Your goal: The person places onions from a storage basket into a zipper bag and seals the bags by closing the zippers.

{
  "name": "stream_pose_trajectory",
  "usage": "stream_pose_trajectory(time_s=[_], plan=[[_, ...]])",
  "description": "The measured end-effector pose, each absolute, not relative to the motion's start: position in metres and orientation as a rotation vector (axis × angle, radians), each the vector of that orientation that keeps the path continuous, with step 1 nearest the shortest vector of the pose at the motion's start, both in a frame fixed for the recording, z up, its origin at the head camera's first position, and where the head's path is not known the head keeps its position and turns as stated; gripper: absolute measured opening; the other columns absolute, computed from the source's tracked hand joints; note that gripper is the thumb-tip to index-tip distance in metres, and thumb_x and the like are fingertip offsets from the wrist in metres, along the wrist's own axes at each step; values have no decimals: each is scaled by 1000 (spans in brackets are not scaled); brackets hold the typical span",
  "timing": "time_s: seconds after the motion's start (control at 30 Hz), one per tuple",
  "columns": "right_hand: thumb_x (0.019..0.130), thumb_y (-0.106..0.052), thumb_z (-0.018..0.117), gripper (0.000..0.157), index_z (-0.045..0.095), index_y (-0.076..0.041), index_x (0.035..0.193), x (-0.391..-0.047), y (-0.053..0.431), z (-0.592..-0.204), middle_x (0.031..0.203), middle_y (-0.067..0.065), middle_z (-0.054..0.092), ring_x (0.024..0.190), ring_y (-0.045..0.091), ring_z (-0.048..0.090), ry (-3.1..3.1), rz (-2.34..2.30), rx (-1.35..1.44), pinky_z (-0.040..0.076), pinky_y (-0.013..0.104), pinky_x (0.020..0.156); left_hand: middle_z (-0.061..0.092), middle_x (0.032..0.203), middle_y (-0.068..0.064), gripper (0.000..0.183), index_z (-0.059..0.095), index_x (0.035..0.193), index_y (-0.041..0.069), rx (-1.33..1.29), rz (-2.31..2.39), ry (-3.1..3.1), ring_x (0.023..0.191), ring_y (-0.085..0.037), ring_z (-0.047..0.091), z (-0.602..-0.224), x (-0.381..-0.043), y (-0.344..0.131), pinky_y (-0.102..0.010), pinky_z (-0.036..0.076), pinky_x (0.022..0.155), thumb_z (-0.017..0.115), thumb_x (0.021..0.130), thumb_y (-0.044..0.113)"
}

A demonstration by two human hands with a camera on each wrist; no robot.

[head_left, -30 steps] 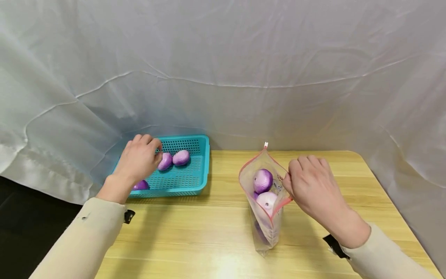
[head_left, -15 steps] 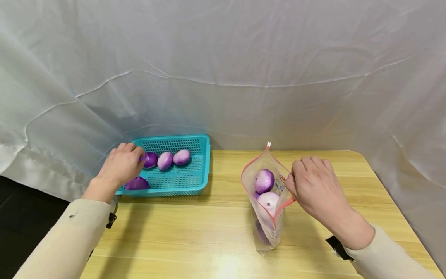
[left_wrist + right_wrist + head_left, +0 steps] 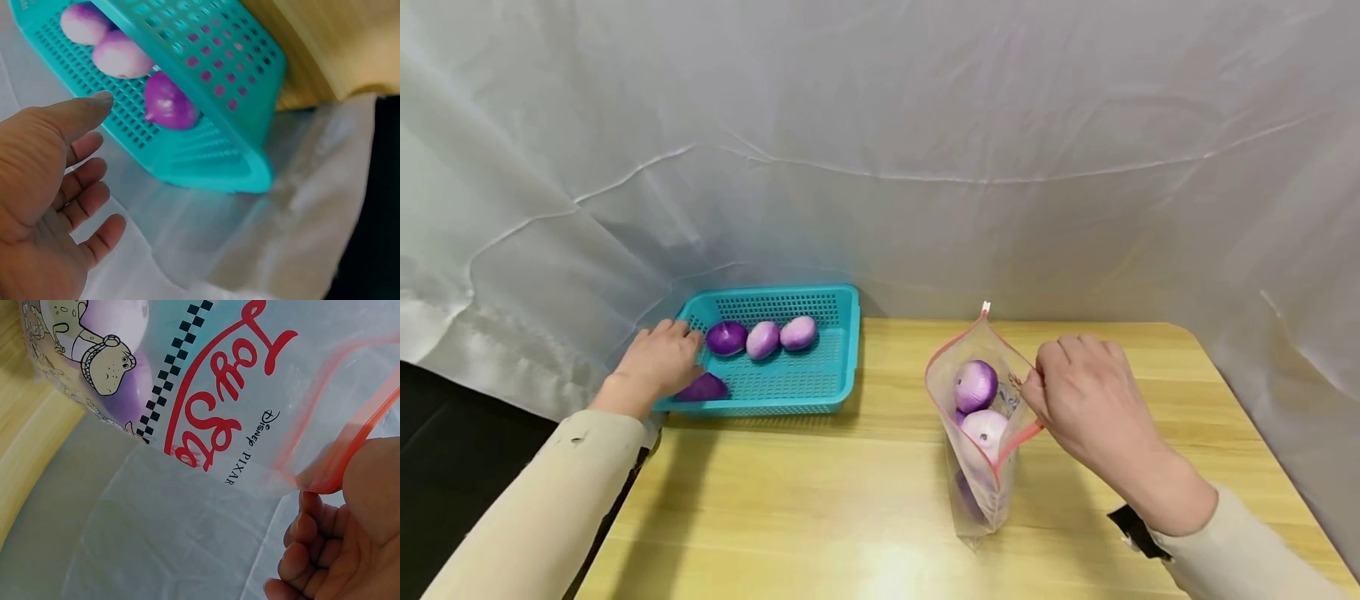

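Observation:
My left hand (image 3: 660, 360) hovers over the left end of a turquoise basket (image 3: 790, 403), close to a dark purple onion (image 3: 706, 387) in its front corner. In the left wrist view this hand (image 3: 59, 181) has loosely bent fingers with nothing in them. Three more onions lie along the basket's back side: a dark one (image 3: 726, 338) and two paler ones, the nearer being the middle onion (image 3: 763, 340). My right hand (image 3: 1092, 412) pinches the red rim of a clear zip bag (image 3: 981, 492). The bag stands with its mouth spread, several onions (image 3: 976, 385) inside.
The basket and the bag stand apart on a wooden table (image 3: 790, 500). A pale grey cloth (image 3: 880, 167) hangs behind the table and at both sides. At the lower left lies a black area (image 3: 460, 475) beyond the table.
My left hand has moved left and a little down over the basket, uncovering the dark onion at the back. My right hand keeps its hold on the bag, both shifting slightly right in view.

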State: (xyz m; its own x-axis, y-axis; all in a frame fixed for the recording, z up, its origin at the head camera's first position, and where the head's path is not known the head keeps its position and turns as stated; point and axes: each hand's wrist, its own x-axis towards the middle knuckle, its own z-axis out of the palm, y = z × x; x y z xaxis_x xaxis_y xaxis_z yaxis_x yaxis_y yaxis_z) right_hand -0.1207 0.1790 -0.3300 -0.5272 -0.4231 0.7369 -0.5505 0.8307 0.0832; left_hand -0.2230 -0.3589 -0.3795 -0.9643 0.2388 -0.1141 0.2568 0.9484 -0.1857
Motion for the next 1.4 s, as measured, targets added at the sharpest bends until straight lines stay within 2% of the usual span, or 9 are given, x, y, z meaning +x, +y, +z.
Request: stream_pose_trajectory(time_s=[0.2, 0.47, 0.77, 1.0, 1.27, 1.4], plan=[[89, -16, 36, 22, 40, -10, 68, -124, 182, -329, 63, -3, 28, 56, 24, 30, -2221, 200, 697, 23, 34, 58, 61, 125, -27, 62, 60, 137, -8, 390, -377, 2984, 115, -45, 52, -376, -227, -362, -66, 47, 98, 80, 94, 32], [89, -17, 35, 23, 40, -11, 68, -126, 186, -332, 64, -4, 28, 57, 24, 32, -2238, 207, 695, 25, 36, 60, 62, 128, -26, 59, 61, 137, -7, 441, -383, 2957, 120, -46, 53, -384, -232, -348, -65, 47, 101, 78, 96, 33], [90, -17, 38, 22, 41, -11, 69, -125, 189, -338, 64, -4, 29, 58, 23, 30, -2225, 204, 697, 23, 36, 59, 61, 118, -19, 62, 67, 129, -1, 538, -521, 2941, 113, -40, 52, -404, -239, -345, -60, 49, 94, 84, 89, 43], [91, -18, 40, 23, 44, -11, 69, -125, 188, -344, 64, -3, 33, 58, 24, 34, -2267, 207, 687, 25, 36, 60, 61, 119, -19, 70, 67, 129, 2, 555, -662, 2941, 112, -39, 52, -411, -236, -354, -55, 49, 90, 83, 85, 54], [91, -19, 42, 22, 45, -12, 70, -128, 181, -345, 65, -1, 37, 60, 26, 38, -2321, 225, 674, 30, 39, 61, 61, 112, -18, 72, 68, 123, 1, 535, -666, 2976, 107, -37, 51, -411, -227, -366, -56, 48, 90, 82, 83, 60], [91, -18, 43, 21, 46, -12, 70, -129, 177, -344, 65, -1, 37, 61, 25, 40, -2326, 235, 686, 30, 39, 62, 61, 114, -19, 74, 67, 125, 0, 519, -653, 2970, 107, -37, 51, -413, -224, -369, -57, 47, 91, 82, 84, 60]])
